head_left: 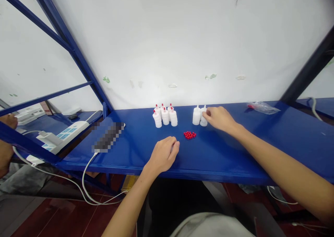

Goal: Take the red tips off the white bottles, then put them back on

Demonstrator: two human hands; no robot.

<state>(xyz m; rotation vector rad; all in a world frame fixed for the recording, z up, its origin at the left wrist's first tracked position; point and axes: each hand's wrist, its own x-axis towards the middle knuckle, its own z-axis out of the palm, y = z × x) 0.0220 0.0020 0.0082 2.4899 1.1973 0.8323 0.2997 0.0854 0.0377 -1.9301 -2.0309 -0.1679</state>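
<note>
My right hand [220,119] reaches to two small white uncapped bottles [196,116] near the back of the blue shelf [235,153], fingers closed around the right-hand bottle. My left hand [165,153] rests on the shelf with fingers curled loosely, just left of a small pile of red caps [189,135]; what it holds, if anything, is hidden. A cluster of several white bottles with red caps [165,115] stands behind and left of the pile.
A blurred dark device [107,137] with a white cable lies at the shelf's left. A white power strip [64,134] sits further left. A clear plastic bag [261,107] lies at the back right. Another person's hands show at the far left edge [6,139].
</note>
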